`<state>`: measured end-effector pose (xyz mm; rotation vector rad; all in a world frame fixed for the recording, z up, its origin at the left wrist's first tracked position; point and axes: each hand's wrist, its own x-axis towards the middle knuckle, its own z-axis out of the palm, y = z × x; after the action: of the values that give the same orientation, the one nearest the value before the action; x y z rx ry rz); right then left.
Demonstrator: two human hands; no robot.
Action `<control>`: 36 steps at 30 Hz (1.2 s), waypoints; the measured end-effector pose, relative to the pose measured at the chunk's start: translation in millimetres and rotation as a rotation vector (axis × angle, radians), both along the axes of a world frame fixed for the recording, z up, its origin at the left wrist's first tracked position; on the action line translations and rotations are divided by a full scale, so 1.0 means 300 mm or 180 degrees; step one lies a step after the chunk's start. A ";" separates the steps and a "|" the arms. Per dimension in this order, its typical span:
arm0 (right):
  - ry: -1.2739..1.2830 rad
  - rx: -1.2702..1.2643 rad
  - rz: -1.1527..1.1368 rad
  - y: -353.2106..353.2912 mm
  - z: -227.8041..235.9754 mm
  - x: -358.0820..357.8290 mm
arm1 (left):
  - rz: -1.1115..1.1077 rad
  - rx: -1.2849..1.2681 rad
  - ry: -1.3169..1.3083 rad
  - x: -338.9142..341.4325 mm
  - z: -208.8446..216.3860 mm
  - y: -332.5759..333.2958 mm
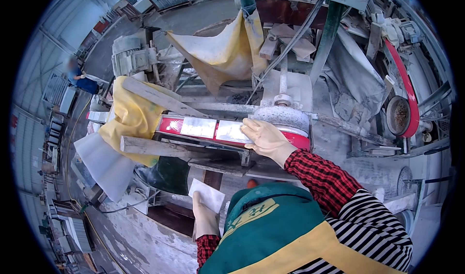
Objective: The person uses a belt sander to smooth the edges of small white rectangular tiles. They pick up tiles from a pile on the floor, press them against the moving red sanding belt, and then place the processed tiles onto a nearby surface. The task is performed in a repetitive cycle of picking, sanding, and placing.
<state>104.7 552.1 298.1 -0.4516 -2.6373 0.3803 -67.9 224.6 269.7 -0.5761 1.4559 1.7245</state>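
In a cream glove, my left hand (pixel 205 216) grips a white square tile (pixel 207 195) by its near edge, low in front of the bench. Across the belt machine, my right hand (pixel 266 137), gloved the same way, lies with its fingers flat on the end of a shiny pale tile (pixel 232 131). A second pale tile (pixel 199 127) lies to its left on the same red belt (pixel 171 124). The belt runs round a dusty grey wheel (pixel 282 117) just beyond my right hand.
Yellow cloth (pixel 131 119) drapes over the belt's left end, beside a wooden beam (pixel 155 148). Behind stands a dusty motor (pixel 130 53). Another red belt (pixel 404 75) loops round a wheel at the far right. A person in blue (pixel 82 78) is far left.
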 end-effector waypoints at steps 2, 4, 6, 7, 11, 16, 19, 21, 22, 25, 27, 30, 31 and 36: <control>-0.0034 -0.0047 0.0009 -0.001 0.008 0.006 | -0.0034 0.0005 0.0007 -0.010 -0.021 -0.004; -0.0049 -0.0143 0.0006 -0.002 0.008 0.015 | -0.0067 0.0017 0.0032 -0.009 -0.028 -0.005; -0.0044 -0.0290 -0.0004 -0.006 0.003 0.023 | -0.0095 0.0035 0.0076 0.002 -0.027 0.004; -0.0069 -0.0302 -0.0014 -0.007 0.006 0.028 | -0.0092 0.0068 0.0070 0.010 -0.022 0.009; -0.0131 -0.0360 0.0006 -0.005 0.021 0.047 | -0.0016 0.0175 0.0061 0.049 0.001 0.031; 0.0019 -0.0230 0.0072 -0.005 0.020 0.061 | -0.0135 0.0045 0.0206 0.074 -0.028 0.004; -0.0269 -0.0288 -0.0002 -0.001 0.061 0.077 | -0.0350 -0.0231 0.0154 0.093 0.006 0.007; -0.0509 -0.0273 -0.0128 -0.003 0.092 0.087 | -0.0277 -0.0168 -0.0037 0.101 -0.029 -0.006; -0.0388 -0.0221 -0.0161 0.005 0.061 0.093 | -0.0217 -0.0144 -0.0076 0.118 -0.013 0.018; -0.0243 -0.0138 -0.0138 0.005 0.023 0.069 | -0.0217 0.0017 0.0831 0.060 -0.056 -0.020; -0.0230 -0.0169 -0.0034 -0.002 0.012 0.072 | -0.0244 -0.0247 0.1830 -0.025 -0.059 -0.056; -0.0487 -0.0414 -0.0090 -0.009 0.035 0.092 | -0.0010 -0.0624 0.3479 -0.286 0.226 0.004; -0.0441 -0.0441 -0.0185 -0.012 0.040 0.103 | 0.0169 -0.0720 0.3995 -0.381 0.380 0.036; -0.0290 -0.0377 -0.0152 -0.013 0.015 0.122 | 0.0884 -0.0648 0.5211 -0.577 1.027 0.033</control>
<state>141.3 548.1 302.5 -0.5815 -2.6958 0.5139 -241.1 234.5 577.9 0.8914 2.6708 2.3396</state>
